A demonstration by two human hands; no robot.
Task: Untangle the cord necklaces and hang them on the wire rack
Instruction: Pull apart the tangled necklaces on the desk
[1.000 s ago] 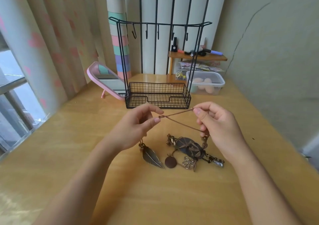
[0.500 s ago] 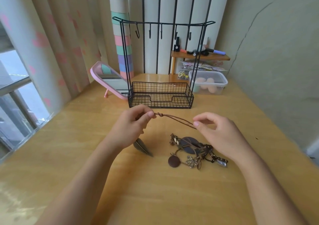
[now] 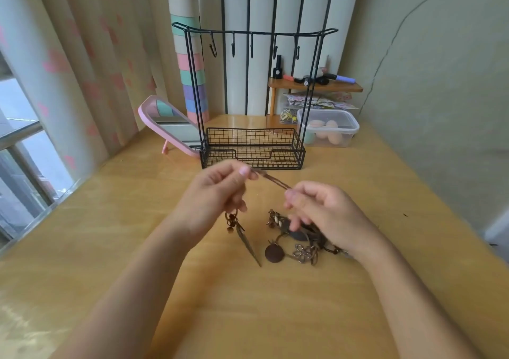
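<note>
Tangled brown cord necklaces (image 3: pixel 298 236) lie heaped before the upright black wire rack (image 3: pixel 261 152).

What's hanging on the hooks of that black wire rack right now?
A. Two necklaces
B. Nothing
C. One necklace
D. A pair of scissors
B: every hook on the wire rack is bare; one cord is pinched between the left hand and right hand, and the other necklaces lie heaped on the table.

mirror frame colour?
Pink; the tilted mirror left of the wire rack shows in the head view.
</note>
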